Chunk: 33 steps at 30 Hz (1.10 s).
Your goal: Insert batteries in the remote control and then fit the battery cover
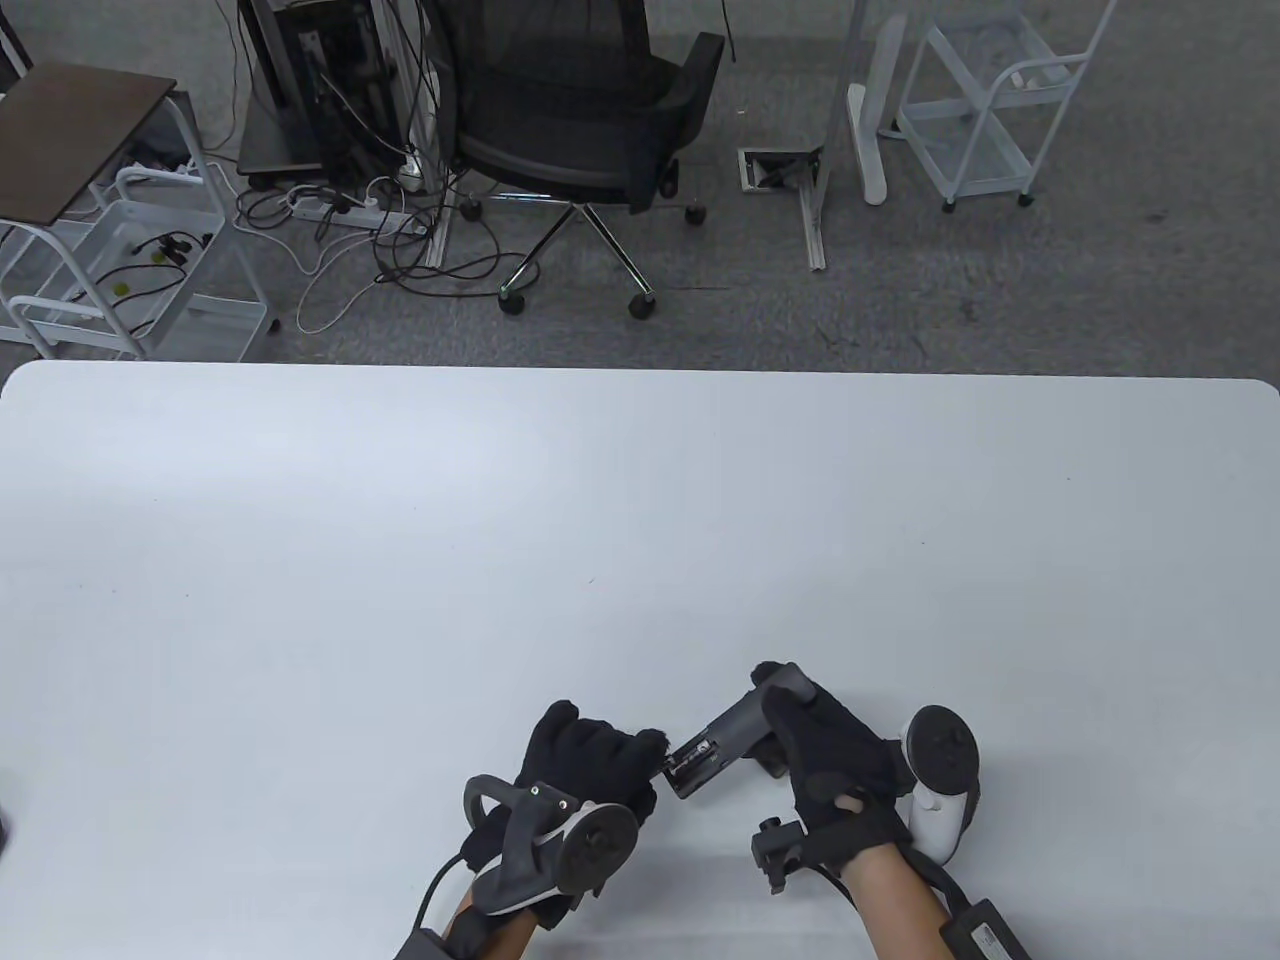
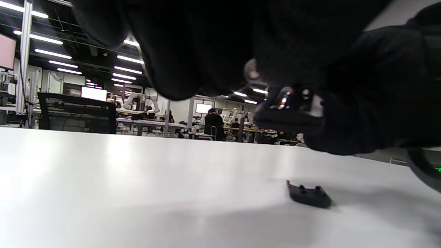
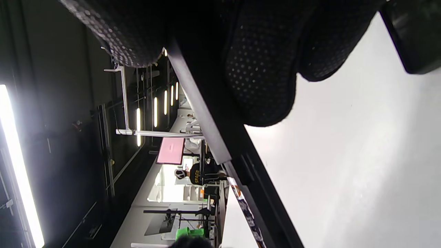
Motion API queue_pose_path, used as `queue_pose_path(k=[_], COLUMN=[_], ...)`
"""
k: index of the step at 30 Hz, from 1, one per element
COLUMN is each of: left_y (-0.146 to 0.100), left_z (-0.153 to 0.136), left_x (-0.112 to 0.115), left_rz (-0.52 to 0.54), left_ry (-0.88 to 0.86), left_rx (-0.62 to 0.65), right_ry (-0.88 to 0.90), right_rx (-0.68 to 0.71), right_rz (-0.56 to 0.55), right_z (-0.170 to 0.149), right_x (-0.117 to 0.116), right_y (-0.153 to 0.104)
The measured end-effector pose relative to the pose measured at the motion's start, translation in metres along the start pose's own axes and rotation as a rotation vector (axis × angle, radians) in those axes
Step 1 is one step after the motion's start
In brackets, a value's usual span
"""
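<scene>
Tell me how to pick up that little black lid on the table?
The battery cover lies flat on the table, small tabs pointing up. Come from above with the left hand and pinch its two long edges, probably easiest since it's thin.

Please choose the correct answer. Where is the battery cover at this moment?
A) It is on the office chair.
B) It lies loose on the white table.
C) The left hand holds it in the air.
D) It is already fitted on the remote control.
B: in the left wrist view the battery cover lies flat on the table, apart from both hands, while the remote control shows an open battery bay.
</scene>
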<state>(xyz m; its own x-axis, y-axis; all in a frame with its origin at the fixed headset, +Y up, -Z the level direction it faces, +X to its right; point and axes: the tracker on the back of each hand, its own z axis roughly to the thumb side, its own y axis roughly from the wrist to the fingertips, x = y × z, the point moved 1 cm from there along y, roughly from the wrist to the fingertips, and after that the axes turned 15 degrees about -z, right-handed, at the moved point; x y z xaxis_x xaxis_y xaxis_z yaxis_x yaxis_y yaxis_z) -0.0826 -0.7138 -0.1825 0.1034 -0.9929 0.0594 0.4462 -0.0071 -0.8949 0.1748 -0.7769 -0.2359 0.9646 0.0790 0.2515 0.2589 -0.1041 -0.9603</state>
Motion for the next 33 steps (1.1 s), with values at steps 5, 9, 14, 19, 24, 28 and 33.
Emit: queue_pose_path(k=[5,9,14,19,24,28,33], left_y=[0.0,0.0,0.001,0.001,0.001,0.0,-0.001], left_z=[0.006,0.011,0.017,0.019,0.021,0.021,0.017], left_x=[0.001,0.002,0.004,0.006,0.006,0.006,0.003], left_rz=[-0.012,-0.022,-0.051,-0.059,-0.056,-0.037,-0.009], left_ry=[0.011,0.023,0.058,0.071,0.08,0.083,0.045], left_rx=[0.016,0.025,0.039,0.05,0.064,0.078,0.09], right_ry=[0.005,0.006,0.0,-0.001,0.006,0.012,0.028], right_rx=[-0.003,-0.006,-0.005,-0.019,-0.032,-0.036,-0.041], right_rz=[0.013,0.022,0.03,0.023,0.018,0.023,0.041], right_z=[0.0,-0.001,-0.002,-0.002,-0.002,-0.002,-0.002], right_x=[-0.003,-0.006,-0.009,-0.009,-0.008,-0.007,-0.007], right_y=[-0.002,-0.004,-0.006,-0.007,-0.007,-0.006,-0.006])
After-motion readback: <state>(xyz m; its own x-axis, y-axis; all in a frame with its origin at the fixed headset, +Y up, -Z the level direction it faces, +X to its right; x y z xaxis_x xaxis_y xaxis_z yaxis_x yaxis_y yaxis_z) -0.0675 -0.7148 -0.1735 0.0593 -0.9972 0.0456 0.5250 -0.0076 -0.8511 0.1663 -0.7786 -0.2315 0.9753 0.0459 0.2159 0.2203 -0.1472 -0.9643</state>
